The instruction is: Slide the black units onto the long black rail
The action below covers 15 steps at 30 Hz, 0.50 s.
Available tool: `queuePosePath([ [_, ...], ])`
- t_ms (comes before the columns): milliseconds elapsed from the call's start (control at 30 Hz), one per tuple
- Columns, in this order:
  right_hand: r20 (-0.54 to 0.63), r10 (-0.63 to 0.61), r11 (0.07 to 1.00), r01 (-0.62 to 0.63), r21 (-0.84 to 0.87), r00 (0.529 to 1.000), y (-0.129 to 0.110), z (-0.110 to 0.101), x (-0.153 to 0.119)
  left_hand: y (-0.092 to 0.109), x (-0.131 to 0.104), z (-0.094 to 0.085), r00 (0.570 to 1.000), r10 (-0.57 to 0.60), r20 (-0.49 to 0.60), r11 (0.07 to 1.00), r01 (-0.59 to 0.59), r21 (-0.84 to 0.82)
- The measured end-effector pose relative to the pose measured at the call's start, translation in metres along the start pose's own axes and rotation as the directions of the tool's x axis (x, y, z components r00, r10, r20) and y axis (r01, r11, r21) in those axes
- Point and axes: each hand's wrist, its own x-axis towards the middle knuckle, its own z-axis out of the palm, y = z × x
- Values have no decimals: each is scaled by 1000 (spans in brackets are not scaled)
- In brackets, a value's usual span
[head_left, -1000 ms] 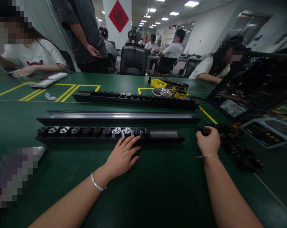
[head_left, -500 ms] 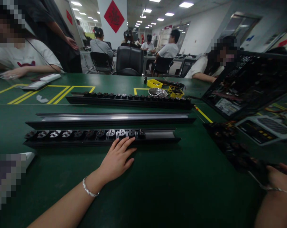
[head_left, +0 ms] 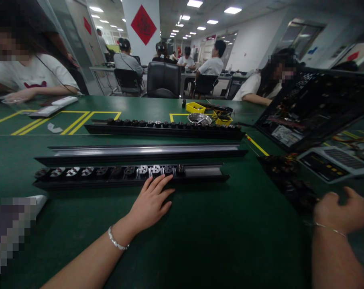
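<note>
My left hand (head_left: 150,204) lies flat with its fingers spread. Its fingertips rest on the front edge of the nearest black channel (head_left: 206,178), by the right part of a row of black-and-silver socket-like pieces (head_left: 130,170) set in it. Out to the right, my right hand (head_left: 342,212) is curled beside a dark heap of similar black pieces (head_left: 293,188). Its fingertips are partly hidden, and what they hold, if anything, cannot be made out. Behind the nearest channel lies a bare one with a shiny inside (head_left: 145,149). Farther back, another channel (head_left: 163,130) carries a full row of pieces.
On the green table (head_left: 224,241) stand a metal bowl (head_left: 199,119) and a yellow bin (head_left: 195,107) at the back. An open computer case (head_left: 317,104) and a power supply (head_left: 335,162) are at right. A blurred-out device (head_left: 10,228) lies at left. Other people sit across the table.
My right hand has shifted left and slightly up, with its fingers more in view. My left hand stays on the nearest channel. The view has tilted slightly.
</note>
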Motion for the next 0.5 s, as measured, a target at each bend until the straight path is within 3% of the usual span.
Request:
queuePosePath([
  [33, 17, -99, 995, 98, 36, 995, -28, -6, -8, 0, 0, 0, 1000, 0, 0, 1000, 0, -4],
  [100, 119, -331, 934, 307, 180, 936, -92, -21, -33, 0, 0, 1, 1000, -2, -1, 1000, 2, -13],
  [133, 186, -435, 885, 381, 267, 881, -126, -31, -49, 0, 0, 1, 1000, -2, -3, 1000, 2, -18],
  [200, 316, -617, 768, 464, 442, 721, -190, -51, -83, 0, 0, 1, 1000, 2, -13, 1000, -3, -27],
  [233, 362, -680, 715, 471, 516, 637, -220, -59, -99, 0, 0, 0, 1000, 5, -17, 1000, -5, -31],
  [300, 408, -724, 666, 408, 624, 556, -269, -71, -128, 0, 1, 0, 1000, 4, -17, 999, -5, -36],
  [400, 493, -672, 688, 218, 693, 553, -320, -77, -154, 1, 1, 0, 1000, 2, -12, 999, -2, -41],
  [433, 533, -666, 694, 171, 699, 522, -331, -76, -159, 1, 1, -1, 1000, 2, -11, 999, -2, -43],
  [500, 589, -632, 733, 143, 664, 504, -345, -74, -165, 2, 1, -1, 1000, 1, -6, 999, -1, -44],
])
